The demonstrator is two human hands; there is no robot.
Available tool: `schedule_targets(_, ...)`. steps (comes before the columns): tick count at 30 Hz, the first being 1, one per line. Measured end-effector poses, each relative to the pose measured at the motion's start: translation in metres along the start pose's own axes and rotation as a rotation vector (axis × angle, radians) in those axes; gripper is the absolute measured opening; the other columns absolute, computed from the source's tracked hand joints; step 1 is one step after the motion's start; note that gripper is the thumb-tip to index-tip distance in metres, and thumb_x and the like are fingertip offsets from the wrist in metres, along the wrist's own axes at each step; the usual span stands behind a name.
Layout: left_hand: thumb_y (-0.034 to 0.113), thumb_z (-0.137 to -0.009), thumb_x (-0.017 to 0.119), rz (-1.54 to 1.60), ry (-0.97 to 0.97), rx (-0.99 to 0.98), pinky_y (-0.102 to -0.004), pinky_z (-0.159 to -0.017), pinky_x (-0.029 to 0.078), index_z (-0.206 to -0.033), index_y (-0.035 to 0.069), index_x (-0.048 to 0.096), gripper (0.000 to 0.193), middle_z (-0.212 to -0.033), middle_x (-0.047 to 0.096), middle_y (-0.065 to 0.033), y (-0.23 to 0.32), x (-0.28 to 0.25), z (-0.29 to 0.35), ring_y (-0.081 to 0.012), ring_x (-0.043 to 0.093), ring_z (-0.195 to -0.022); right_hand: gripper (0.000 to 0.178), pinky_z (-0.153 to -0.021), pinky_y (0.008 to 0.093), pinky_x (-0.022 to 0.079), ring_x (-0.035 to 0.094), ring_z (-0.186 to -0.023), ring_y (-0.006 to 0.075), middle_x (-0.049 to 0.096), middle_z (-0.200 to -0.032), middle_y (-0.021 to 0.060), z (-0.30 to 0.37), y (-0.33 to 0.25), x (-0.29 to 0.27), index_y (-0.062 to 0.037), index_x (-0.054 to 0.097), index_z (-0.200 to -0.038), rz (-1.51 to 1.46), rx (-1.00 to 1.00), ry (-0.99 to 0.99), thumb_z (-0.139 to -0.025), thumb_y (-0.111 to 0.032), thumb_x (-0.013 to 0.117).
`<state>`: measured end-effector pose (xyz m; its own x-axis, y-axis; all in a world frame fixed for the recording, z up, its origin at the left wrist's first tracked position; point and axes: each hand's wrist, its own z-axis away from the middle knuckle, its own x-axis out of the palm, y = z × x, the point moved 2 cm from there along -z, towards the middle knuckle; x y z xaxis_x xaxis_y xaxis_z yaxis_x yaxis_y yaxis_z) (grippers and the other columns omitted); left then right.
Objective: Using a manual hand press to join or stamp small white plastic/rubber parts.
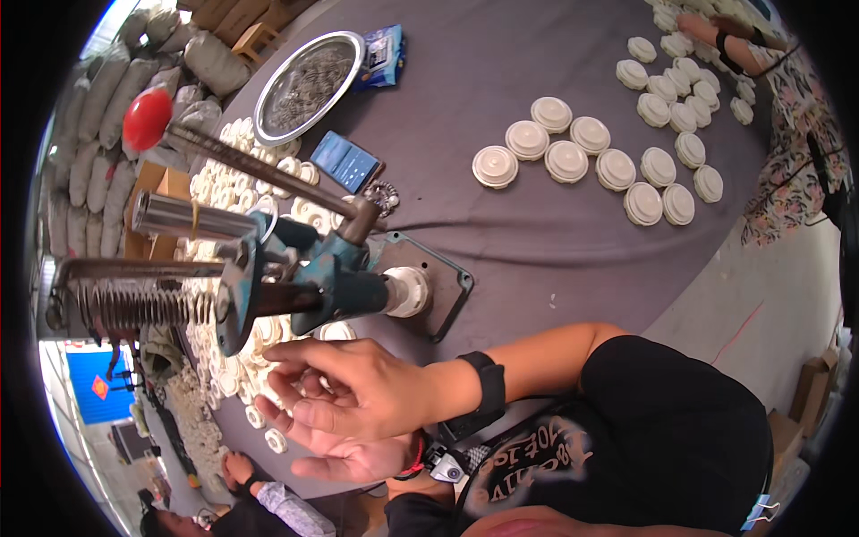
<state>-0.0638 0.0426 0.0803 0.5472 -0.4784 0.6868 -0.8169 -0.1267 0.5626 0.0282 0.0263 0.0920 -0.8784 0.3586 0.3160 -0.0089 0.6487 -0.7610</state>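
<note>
My right hand [362,385], with a black wristband, crosses above my left hand. Its fingers are loosely curled, the index finger stretched out, and I see nothing between them. My left hand [344,452], with a red bracelet, lies palm up just below, fingers stretched and empty; part of it is hidden by the right. Just beyond both hands stands a teal hand press [331,277] with a red ball knob [148,119] on its lever. A white round part [407,292] sits at the press's base plate [447,282]. Many small white rings [237,371] are heaped behind the hands.
White round caps [565,161] stand in groups on the grey tablecloth [501,80]. A metal basin [358,67] holds small metal pieces, near a blue packet [383,55] and a phone [344,161]. One co-worker's hand [698,29] reaches caps far right; another person's hand [237,467] is lower left.
</note>
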Motion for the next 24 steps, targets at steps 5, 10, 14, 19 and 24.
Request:
schedule_targets(5,0.039,-0.092,0.051,-0.665,-0.055,-0.042,-0.0462,-0.101,0.037,-0.141,-0.002,0.032,0.066,-0.139,0.042,-0.0257,-0.013,-0.016,0.014,-0.0368,0.048,-0.121,0.042,-0.066,0.0387,0.050,0.061,-0.076,0.0343,0.059,-0.096,0.0192,0.004,-0.006,0.001,0.0070,0.050,-0.121,0.047,-0.041,0.112,-0.087,-0.017,0.057)
schedule_targets(10,0.025,-0.089,0.062,-1.826,-0.703,-0.389,-0.0449,-0.103,0.035,-0.133,-0.005,0.041,0.057,-0.130,0.049,-0.0251,0.130,-0.113,0.020,-0.0376,0.049,-0.119,0.028,-0.065,0.0406,0.048,0.060,-0.075,0.0347,0.057,-0.090,0.0166,0.002,-0.019,0.008,0.0030,0.053,-0.109,-0.075,-0.126,0.099,-0.086,-0.013,0.055)
schedule_targets(14,0.020,-0.084,0.071,-2.215,-0.892,-0.512,-0.0431,-0.100,0.040,-0.129,-0.002,0.047,0.056,-0.124,0.055,-0.0219,0.151,-0.056,-0.004,-0.0358,0.052,-0.116,0.021,-0.064,0.0423,0.049,0.061,-0.072,0.0341,0.059,-0.088,0.0149,0.003,-0.030,0.006,0.0004,0.053,-0.102,-0.155,-0.139,0.070,-0.084,-0.009,0.056)
schedule_targets(19,0.016,-0.094,0.060,-1.788,-0.445,-0.677,-0.0409,-0.107,0.035,-0.149,-0.001,0.020,0.070,-0.148,0.034,-0.0228,0.190,0.017,-0.023,-0.0305,0.043,-0.130,0.019,-0.061,0.0408,0.048,0.060,-0.071,0.0327,0.056,-0.083,0.0139,0.004,-0.037,-0.003,0.0009,0.055,-0.100,-0.161,-0.191,0.107,-0.083,-0.008,0.057)
schedule_targets(24,0.046,-0.091,0.058,-1.037,-0.827,-0.487,-0.0500,-0.108,0.036,-0.148,0.000,0.017,0.085,-0.144,0.035,-0.0297,0.208,0.049,-0.013,-0.0427,0.048,-0.125,0.015,-0.060,0.0399,0.049,0.061,-0.068,0.0310,0.058,-0.077,0.0117,0.001,-0.044,-0.011,-0.0014,0.056,-0.094,-0.157,-0.221,0.128,-0.080,-0.006,0.059)
